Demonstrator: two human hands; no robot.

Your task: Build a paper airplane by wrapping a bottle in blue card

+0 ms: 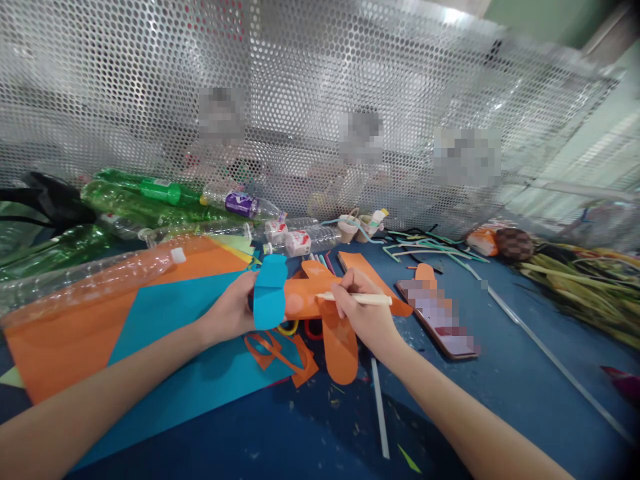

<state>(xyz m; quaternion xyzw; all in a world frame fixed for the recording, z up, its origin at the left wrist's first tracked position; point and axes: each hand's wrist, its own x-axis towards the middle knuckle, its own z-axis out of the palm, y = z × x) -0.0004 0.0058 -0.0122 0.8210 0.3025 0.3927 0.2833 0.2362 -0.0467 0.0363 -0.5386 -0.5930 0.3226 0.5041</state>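
In the middle stands an orange paper airplane [303, 303] with rounded wings. Blue paper [271, 293] is folded across its left end. My left hand [231, 308] is closed around that end, its fingertips hidden behind the blue paper. A cream-coloured pen [376, 299] is pinched in my right hand [371, 321], its tip at the airplane's orange body. Orange paper scraps [300, 363] lie just below the airplane. Partly covered by it are yellow and red loops [314, 330], which look like scissor handles.
Blue card [185, 373] and orange card [65, 340] spread out on the left. Several plastic bottles [165, 193] lie behind them. A phone [440, 320] rests at right, near green strips [575, 287]. A perforated metal screen [300, 100] rises behind, with people beyond it.
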